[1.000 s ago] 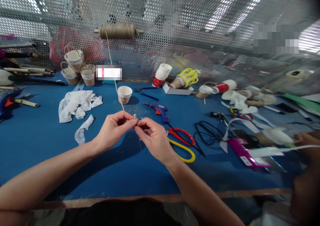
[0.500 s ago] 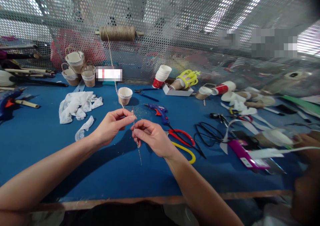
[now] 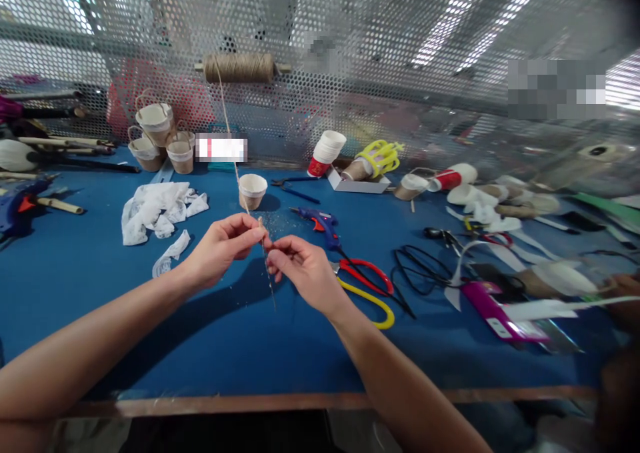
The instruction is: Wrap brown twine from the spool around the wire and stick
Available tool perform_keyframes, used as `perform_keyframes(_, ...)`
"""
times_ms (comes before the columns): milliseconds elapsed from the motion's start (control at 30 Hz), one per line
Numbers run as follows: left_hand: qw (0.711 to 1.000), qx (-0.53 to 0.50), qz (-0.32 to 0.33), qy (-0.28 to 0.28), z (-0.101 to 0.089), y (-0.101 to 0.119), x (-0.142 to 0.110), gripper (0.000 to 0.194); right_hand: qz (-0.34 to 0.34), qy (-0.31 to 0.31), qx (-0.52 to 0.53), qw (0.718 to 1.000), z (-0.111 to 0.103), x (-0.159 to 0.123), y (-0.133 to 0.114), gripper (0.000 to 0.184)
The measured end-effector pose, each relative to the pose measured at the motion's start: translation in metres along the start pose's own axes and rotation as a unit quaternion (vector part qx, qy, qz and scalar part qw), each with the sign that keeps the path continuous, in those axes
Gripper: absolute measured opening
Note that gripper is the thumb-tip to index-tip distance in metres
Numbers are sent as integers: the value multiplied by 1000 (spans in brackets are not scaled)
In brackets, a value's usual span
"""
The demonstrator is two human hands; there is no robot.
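Note:
My left hand (image 3: 225, 246) and my right hand (image 3: 303, 269) meet over the blue table (image 3: 75, 286), both pinching a strand of jute twine (image 3: 231, 153). The strand runs up to a twine spool (image 3: 239, 67) on a rod at the perforated back panel. A short twisted tail of twine (image 3: 269, 276) hangs down between my fingertips. A small paper cup (image 3: 251, 190) stands just beyond my hands.
A blue glue gun (image 3: 320, 221) and red and yellow scissors (image 3: 367, 287) lie right of my hands. White lace (image 3: 155, 209) lies to the left, with twine-wrapped cup baskets (image 3: 160, 136) behind. Stacked cups (image 3: 325, 151), black cable (image 3: 420, 269) and clutter fill the right. Another person's hand (image 3: 625, 289) is at the far right.
The hands parted slightly and a twisted tail of twine came to hang below them; they have since drawn closer again. The view shifted a little.

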State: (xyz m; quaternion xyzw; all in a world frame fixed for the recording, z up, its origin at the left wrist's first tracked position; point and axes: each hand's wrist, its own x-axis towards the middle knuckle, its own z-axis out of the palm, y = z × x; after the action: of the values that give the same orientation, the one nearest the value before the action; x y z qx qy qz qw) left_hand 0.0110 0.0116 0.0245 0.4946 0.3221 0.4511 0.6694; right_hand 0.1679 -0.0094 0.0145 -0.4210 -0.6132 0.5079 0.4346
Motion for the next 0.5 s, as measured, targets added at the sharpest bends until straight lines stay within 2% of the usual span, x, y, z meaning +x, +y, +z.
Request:
perform_keyframes(167, 986, 8, -89, -137, -6, 4, -2, 19, -53, 75, 43, 995, -4, 2, 6, 19)
perform_keyframes(367, 982, 82, -79, -152, -4, 3, -3, 17, -40, 58, 130, 989, -1, 2, 9, 15)
perform_keyframes(500, 978, 113, -65, -163, -3, 4, -2, 16, -27, 52, 152, 987, 1, 2, 7, 14)
